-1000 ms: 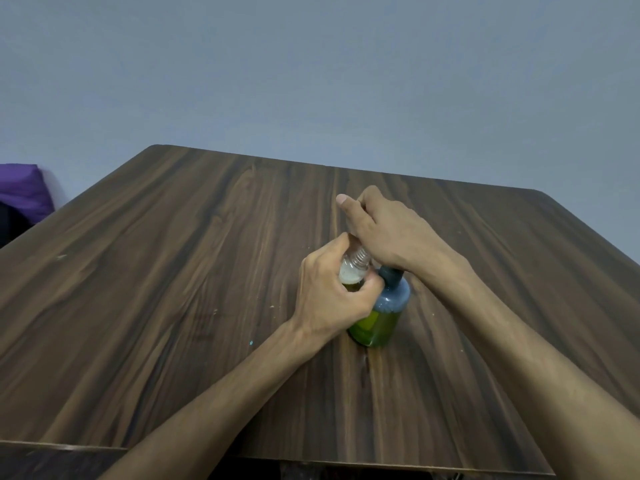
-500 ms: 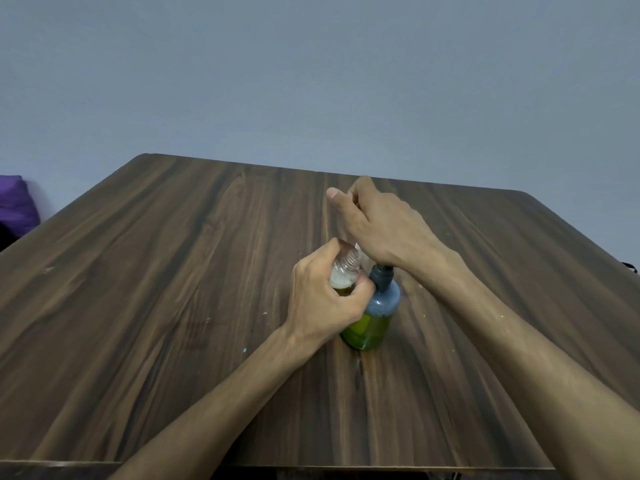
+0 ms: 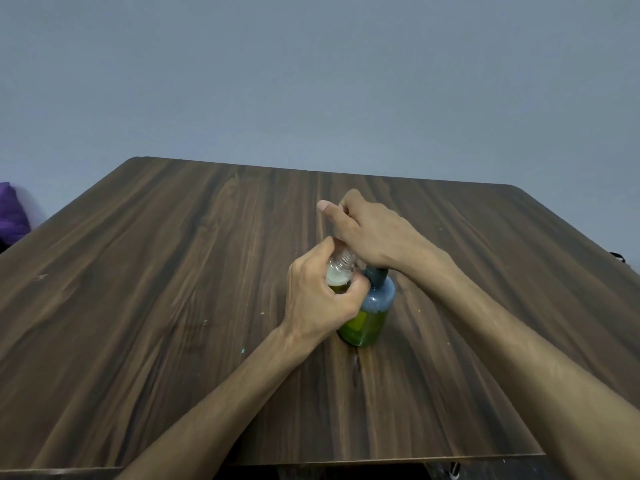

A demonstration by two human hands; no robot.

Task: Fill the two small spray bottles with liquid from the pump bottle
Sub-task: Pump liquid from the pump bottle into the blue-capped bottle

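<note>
Now: left hand (image 3: 320, 299) grips clear, foam-topped spray bottle (image 3: 340, 276) | right hand (image 3: 372, 233) curled over green pump bottle (image 3: 369, 315)

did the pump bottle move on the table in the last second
No. The pump bottle stands on the same dark grain streak of the table; the camera shifted, not the bottle. The right hand covers its pump.

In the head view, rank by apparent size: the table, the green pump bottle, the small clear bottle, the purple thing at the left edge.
1. table
2. pump bottle
3 and 4, unranked: purple object, cut off by the frame and farther away; small clear bottle, mostly hidden by the left hand.
</note>
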